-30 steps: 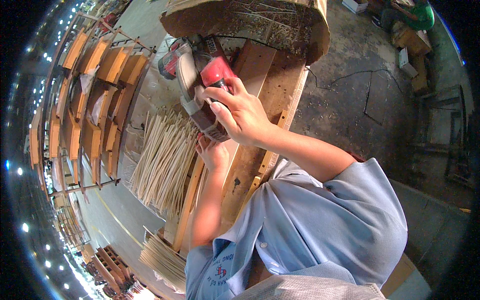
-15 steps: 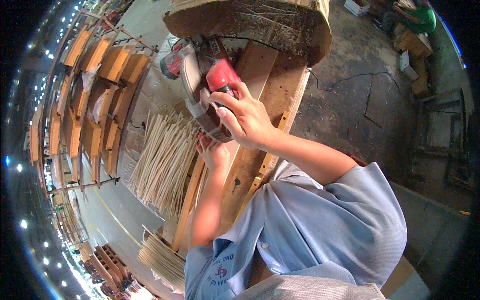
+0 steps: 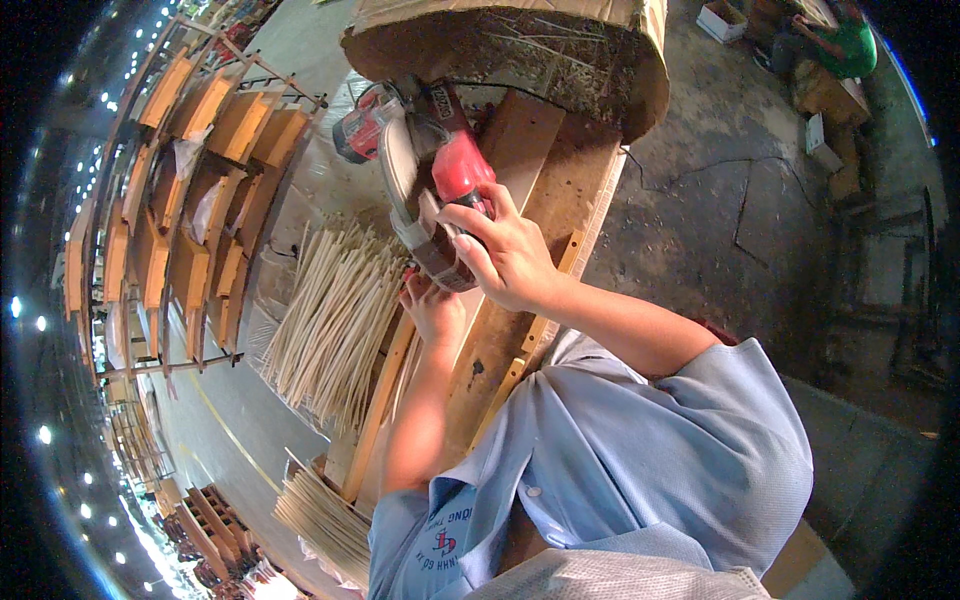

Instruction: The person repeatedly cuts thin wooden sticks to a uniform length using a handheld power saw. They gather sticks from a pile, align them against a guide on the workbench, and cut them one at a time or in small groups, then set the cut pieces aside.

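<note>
Gripping black handle (image 3: 478, 203) of red-and-grey power saw (image 3: 402, 170) with right hand (image 3: 512, 258), closed round it. Lies mostly toward 10–11 o'clock from that hand, along a rough 11-to-5 long axis, over wooden surface (image 3: 570, 180) and near cardboard carton (image 3: 430, 20) at 12. Nearest to right hand, in direct contact; also just off left hand (image 3: 435, 308), at about 12 o'clock from it, by lower end of saw. Curls left fingers inward; can't tell if gripping anything there. Shows pale sticks (image 3: 335, 325) at 9 o'clock from left hand, just beside.
</note>
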A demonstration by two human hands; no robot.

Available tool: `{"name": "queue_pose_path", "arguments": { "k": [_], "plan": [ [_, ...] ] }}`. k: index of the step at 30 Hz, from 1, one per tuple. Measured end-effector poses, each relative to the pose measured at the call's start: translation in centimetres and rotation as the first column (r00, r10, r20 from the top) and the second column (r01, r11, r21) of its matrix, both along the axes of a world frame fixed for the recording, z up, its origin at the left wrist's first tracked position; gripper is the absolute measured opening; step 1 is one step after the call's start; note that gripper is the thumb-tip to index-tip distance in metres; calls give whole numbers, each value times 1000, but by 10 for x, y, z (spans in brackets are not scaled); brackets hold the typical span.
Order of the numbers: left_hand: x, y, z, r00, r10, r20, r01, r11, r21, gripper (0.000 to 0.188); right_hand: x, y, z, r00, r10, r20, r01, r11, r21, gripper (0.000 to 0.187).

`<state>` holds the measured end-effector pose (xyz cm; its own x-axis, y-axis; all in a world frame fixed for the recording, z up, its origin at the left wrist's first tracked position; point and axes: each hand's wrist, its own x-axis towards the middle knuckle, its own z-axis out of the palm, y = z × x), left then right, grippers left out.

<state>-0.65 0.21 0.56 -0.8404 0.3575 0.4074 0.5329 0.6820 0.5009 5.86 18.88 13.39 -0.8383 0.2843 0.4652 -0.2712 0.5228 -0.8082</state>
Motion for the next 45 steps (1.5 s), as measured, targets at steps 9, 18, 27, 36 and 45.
{"name": "queue_pose_path", "arguments": {
  "k": [9, 18, 27, 36, 45],
  "plan": [
    [3, -7, 4, 964, -21, -264, -75, 935, -347, 34, -4, -1, 1, 994, 89, 62, -82, 991, -110, 44],
    [5, -22, -5, 993, -8, -121, -34, 940, -339, 28, -68, 17, 78, 982, 170, -80, -187, 854, -485, 59],
    [13, -15, 6, 994, -2, -112, -31, 955, -295, 29, -102, 16, 64, 894, -234, -381, 1, 852, -523, 32],
    [11, -21, 14, 993, -77, -95, 35, 923, -383, 35, -15, -70, -137, 766, 461, 447, 273, 396, -877, 45],
    [35, -57, 26, 977, 35, -209, -42, 999, -28, 43, -64, -97, -137, 666, 578, 471, 338, 329, -882, 33]
  ]
}}
